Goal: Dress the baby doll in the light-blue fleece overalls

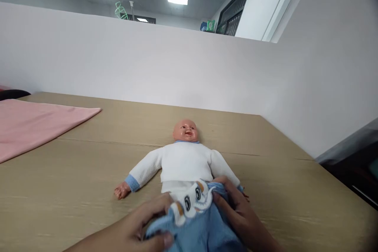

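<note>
A baby doll (186, 161) lies on its back on the table, head away from me and arms spread. It wears a white long-sleeved top with blue cuffs and a blue collar. In front of its waist is a light blue baby garment (203, 228) with a white animal-face patch with big eyes. My left hand (144, 224) grips the garment's left edge between thumb and fingers. At the right edge, beside the patch, my right hand (236, 212) pinches the blue cloth. The doll's lower body is hidden behind the garment and my hands.
A pink cloth (38, 124) lies flat on the tan table (88, 181) at the left. Behind the table stands a white partition (132, 63), with a white wall (330, 67) at the right. A dark object (351, 165) sits past the table's right edge.
</note>
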The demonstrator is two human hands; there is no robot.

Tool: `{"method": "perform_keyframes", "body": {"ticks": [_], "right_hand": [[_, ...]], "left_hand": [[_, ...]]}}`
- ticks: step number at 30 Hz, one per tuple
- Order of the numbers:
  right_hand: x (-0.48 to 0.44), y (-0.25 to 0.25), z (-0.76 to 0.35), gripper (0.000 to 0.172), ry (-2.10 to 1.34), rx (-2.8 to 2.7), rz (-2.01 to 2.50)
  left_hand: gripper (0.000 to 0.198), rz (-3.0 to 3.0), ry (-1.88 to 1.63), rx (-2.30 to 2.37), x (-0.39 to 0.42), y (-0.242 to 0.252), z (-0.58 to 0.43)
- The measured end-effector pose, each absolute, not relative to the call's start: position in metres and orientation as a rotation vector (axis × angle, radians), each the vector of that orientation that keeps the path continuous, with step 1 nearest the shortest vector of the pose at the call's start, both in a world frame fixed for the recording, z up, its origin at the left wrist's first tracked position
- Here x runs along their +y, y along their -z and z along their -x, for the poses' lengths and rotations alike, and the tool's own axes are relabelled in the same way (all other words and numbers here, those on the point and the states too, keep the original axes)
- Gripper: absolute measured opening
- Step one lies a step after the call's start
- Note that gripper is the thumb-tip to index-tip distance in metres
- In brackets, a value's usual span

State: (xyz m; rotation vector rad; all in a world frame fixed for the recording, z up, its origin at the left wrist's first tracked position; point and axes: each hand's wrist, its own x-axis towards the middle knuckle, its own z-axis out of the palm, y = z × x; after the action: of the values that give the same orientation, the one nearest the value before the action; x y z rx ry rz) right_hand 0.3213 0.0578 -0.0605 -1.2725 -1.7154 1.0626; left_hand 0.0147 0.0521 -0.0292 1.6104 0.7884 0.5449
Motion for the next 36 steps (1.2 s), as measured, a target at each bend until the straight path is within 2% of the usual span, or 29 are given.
{"method": "perform_keyframes", "body": {"ticks": [3, 5, 10, 14, 22, 27, 32, 36], "right_hand": [[0.062, 0.072, -0.321, 0.036, -1.046, -1.554, 1.348], [0.065, 0.078, -0.319, 0.036, -1.026, -1.512, 1.360], [0.060, 0.088, -0.314, 0.033, -0.773, -1.582, 1.444], [0.060, 0.088, -0.310, 0.031, -0.551, -1.582, 1.445], [0.105, 0.086, -0.304, 0.048, -0.804, -1.445, 1.512], [0.105, 0.085, -0.323, 0.054, -1.010, -1.604, 1.496], [0.087, 0.083, -0.334, 0.058, -1.056, -1.585, 1.486], [0.087, 0.101, -0.329, 0.073, -1.114, -1.221, 1.514]], "left_hand": [[0.053, -1.430, -0.689, 0.934, 0.061, 0.039, -0.017], [0.055, -1.414, -0.802, 1.018, 0.067, 0.052, -0.019], [0.037, -1.629, -0.809, 1.114, 0.071, 0.077, -0.015], [0.028, -1.762, -0.998, 1.172, 0.077, 0.077, -0.016], [0.043, -1.571, -1.033, 1.247, 0.117, 0.081, -0.044], [0.041, -1.854, -0.833, 1.198, 0.120, 0.088, -0.019], [0.041, -2.174, -0.700, 1.019, 0.119, 0.097, 0.006], [0.056, -1.795, -0.789, 1.171, 0.118, 0.115, 0.004]]}}
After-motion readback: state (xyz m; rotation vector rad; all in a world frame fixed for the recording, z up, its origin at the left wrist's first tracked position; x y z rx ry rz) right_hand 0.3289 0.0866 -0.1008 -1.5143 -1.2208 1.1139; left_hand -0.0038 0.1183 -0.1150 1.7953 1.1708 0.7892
